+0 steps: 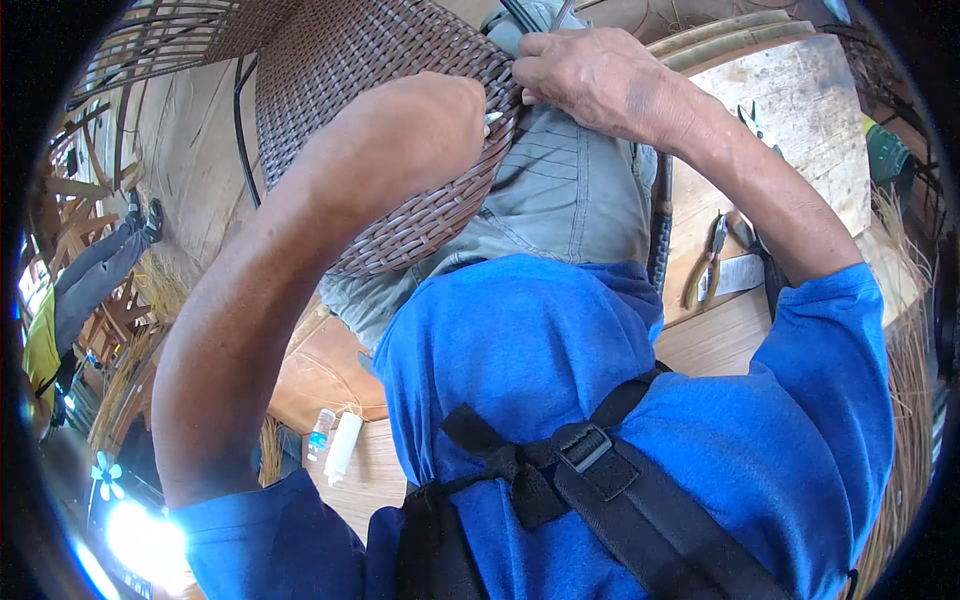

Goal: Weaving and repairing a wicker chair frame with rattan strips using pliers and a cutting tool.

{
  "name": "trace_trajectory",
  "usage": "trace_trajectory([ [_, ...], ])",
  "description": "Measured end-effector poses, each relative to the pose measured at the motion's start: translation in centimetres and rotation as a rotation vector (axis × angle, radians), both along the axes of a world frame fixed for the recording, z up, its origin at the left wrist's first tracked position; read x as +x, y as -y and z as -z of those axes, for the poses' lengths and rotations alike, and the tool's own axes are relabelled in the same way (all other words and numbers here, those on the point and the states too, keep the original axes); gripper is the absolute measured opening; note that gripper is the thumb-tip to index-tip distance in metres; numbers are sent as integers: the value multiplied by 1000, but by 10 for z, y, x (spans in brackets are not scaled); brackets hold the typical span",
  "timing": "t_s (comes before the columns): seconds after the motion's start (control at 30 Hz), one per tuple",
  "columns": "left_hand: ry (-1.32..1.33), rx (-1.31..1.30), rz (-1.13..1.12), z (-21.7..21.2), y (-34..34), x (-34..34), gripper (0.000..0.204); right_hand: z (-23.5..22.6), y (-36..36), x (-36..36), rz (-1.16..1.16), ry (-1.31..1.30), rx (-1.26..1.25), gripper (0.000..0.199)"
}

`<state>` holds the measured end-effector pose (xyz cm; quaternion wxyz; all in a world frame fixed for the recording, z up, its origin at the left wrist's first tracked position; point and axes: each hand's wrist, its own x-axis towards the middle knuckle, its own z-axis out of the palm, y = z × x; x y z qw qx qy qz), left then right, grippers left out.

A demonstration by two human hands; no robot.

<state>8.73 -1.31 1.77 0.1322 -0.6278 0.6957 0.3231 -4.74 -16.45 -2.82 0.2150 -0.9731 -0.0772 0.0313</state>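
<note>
A brown woven wicker piece (pixel 420 215), shaped like part of a chair, leans across my lap against my grey-green trousers (pixel 550 190). Over its right part my left hand (pixel 425 125) is closed, knuckles up. A small pale, shiny bit pokes out beside its fingers; what it belongs to is hidden. At the upper right edge of the weave, my right hand (pixel 590 80) has its fingers bent and pressed together, touching or close to the rim. Dark thin strands (pixel 520 14) stick up just beyond those fingers. Whether the right fingers pinch a strand is hidden.
On my right, pliers (pixel 708 265) with yellowish handles lie near a worn wooden board (pixel 800 120), which bears a second plier-like tool (pixel 750 120). A white bottle (pixel 343 447) and a clear bottle (pixel 320 432) are at lower left. Another person (pixel 95 290) is at far left.
</note>
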Motion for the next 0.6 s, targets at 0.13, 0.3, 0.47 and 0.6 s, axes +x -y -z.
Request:
trace_trajectory([
  [0.13, 79, -256, 179, -1, -10, -7, 24, -3, 4, -3, -49, -11, -38, 12],
  [0.3, 239, -154, -328, -7, -19, -52, 16, -2, 3, 1, -64, 51, -29, 11],
  [0.47, 178, -134, -808, 2, -37, -60, 27, -9, -7, 2, 10, 42, -64, 9],
  [0.6, -19, -44, -1164, -9, -46, -52, 46, -32, 2, -10, 217, -76, -119, 10],
])
